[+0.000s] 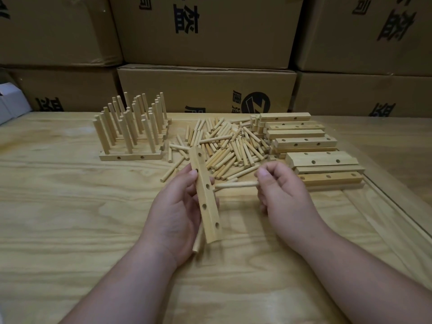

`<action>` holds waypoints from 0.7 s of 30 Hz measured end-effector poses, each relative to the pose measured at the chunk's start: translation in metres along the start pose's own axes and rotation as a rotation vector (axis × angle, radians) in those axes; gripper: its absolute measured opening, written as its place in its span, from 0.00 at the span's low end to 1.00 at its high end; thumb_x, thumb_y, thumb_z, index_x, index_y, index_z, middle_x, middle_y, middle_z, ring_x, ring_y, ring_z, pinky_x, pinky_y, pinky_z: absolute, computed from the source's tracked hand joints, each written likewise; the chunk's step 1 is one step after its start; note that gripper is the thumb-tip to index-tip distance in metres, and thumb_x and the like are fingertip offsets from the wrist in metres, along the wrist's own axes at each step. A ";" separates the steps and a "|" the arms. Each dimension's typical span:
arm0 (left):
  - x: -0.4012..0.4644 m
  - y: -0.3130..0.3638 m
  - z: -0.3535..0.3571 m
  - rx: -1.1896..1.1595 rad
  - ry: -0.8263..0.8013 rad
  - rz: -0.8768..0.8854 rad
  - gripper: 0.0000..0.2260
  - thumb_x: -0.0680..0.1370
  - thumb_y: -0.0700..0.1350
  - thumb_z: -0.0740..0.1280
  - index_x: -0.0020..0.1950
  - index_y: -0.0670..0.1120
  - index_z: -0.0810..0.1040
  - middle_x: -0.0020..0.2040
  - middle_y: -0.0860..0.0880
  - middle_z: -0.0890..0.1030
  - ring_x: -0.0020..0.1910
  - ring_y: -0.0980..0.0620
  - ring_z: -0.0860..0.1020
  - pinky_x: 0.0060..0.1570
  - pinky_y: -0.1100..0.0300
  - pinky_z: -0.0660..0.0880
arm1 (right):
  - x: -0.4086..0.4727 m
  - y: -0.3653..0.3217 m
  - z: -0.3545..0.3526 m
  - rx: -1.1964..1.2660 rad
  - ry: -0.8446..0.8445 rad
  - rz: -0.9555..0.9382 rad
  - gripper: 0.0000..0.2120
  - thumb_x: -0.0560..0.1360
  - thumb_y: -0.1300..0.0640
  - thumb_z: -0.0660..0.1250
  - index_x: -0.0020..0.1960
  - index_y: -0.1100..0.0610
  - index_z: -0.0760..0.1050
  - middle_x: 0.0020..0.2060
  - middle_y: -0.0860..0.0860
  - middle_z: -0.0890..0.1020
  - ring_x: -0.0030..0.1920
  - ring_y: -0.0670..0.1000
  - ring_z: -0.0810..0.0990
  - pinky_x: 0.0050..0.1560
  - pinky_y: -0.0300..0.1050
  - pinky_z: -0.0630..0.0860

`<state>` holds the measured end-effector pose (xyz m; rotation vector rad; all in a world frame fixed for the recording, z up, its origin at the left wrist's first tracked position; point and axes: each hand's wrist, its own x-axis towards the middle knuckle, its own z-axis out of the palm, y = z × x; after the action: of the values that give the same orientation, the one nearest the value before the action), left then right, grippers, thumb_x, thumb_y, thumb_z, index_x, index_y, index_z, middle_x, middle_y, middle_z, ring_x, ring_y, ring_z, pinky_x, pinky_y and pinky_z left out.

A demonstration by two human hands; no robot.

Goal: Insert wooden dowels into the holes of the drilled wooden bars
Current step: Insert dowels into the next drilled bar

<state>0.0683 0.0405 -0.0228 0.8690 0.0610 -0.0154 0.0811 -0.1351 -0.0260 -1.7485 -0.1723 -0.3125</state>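
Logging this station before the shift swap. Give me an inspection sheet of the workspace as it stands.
Surface: pale wooden table, grain visible.
Job's things: drilled bar held upright-ish in the left hand, holes facing the camera; one dowel in the right hand, its tip near the bar, not yet in a hole; a second dowel end shows below the left hand. Loose dowel pile at centre; finished bars with standing dowels at left; stack of empty drilled bars at right.
Clutter: white box at far left edge.
Grippers: left hand grips the bar; right hand pinches the dowel.
Cables: nothing seen.
Surroundings: stacked cardboard cartons behind the table.
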 end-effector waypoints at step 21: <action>-0.002 -0.003 0.000 0.182 0.017 0.016 0.08 0.74 0.53 0.73 0.44 0.49 0.87 0.35 0.47 0.79 0.31 0.52 0.79 0.41 0.54 0.82 | -0.004 -0.008 -0.001 -0.120 0.090 -0.350 0.07 0.80 0.58 0.65 0.55 0.52 0.80 0.44 0.41 0.76 0.42 0.47 0.77 0.42 0.37 0.72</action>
<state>0.0664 0.0387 -0.0255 1.0514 0.0690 0.0010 0.0746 -0.1341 -0.0201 -1.8159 -0.4032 -0.6671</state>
